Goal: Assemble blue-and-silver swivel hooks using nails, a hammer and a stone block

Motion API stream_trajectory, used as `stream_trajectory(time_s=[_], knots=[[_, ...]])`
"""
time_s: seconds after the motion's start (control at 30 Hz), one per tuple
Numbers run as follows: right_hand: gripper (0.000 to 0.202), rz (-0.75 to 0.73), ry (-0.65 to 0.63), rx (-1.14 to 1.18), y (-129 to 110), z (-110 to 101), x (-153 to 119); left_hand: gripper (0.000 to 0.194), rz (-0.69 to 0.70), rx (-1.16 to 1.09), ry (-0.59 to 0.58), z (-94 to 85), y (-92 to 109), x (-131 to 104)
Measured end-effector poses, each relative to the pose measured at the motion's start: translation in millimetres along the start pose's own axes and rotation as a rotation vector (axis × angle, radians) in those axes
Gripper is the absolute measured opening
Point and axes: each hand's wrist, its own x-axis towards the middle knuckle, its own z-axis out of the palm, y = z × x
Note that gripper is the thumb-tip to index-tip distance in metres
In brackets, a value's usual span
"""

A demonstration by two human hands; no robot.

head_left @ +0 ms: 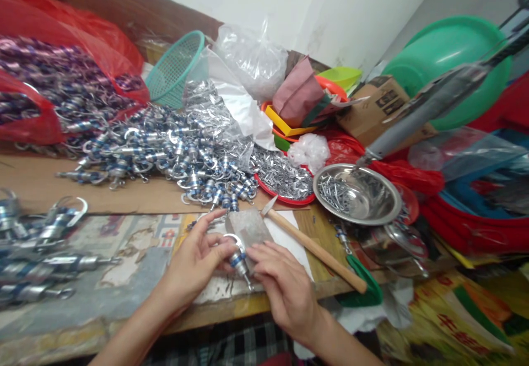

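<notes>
Left hand [202, 256]: thumb and fingers pinch the metal piece [238, 265].
Right hand [287, 283]: fingers bent at the piece's right side; whether they grip it, I cannot tell.
Metal piece: silver and blue, hooked, held near the table's [144, 286] front edge, before a grey block [250, 227].
Sack [458, 319]: yellow, beyond the front edge at right; red characters, one reading 牛, the rest blurred.
Hammer [314, 250]: right of the block, wooden handle reaching the front edge.
Table top: worn printed paper [165, 231], its lettering unreadable.
Steel bowl [376, 203]: past the hammer, holding metal pins.
Pile [165, 145]: similar hooked pieces, toward the far edge.
Cardboard box [372, 107]: behind the bowl; dark print, too blurred to read.
</notes>
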Motion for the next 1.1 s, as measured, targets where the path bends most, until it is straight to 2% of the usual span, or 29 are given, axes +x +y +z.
stream_trajectory(time_s=[0.17,0.27,0.43,0.53,0.7,0.8,0.87,0.97,1.1], knots=[[0.026,-0.124,-0.073,-0.123,0,1,0,0.069,0.018,0.003,0.026,0.7,-2,0],[0.03,-0.109,-0.077,-0.14,-1,2,1,0.071,-0.004,-0.043,0.039,-1.3,-4,-3],[0.029,-0.087,-0.05,-0.111,-4,5,0,0.075,-0.089,-0.204,-0.03,-5.3,-4,-8],[0.025,0.018,-0.003,-0.034,-6,6,0,0.077,-0.103,-0.216,-0.025,-5.9,-4,-7],[0.018,0.35,0.186,0.241,-6,3,4,0.079,-0.091,-0.174,0.016,-5.2,-5,-2],[0.011,0.462,0.242,0.309,-3,-2,9,0.079,-0.094,-0.147,0.012,-4.6,-4,0],[0.01,0.548,0.203,0.353,0,-6,14,0.078,-0.094,-0.135,0.004,-3.7,-3,0],[0.012,0.659,0.061,0.448,4,-14,25,0.077,-0.097,-0.143,0.001,-1.9,-2,-1],[0.014,0.61,-0.216,0.386,8,-20,40,0.078,-0.1,-0.162,0.014,-0.4,-2,-2]])
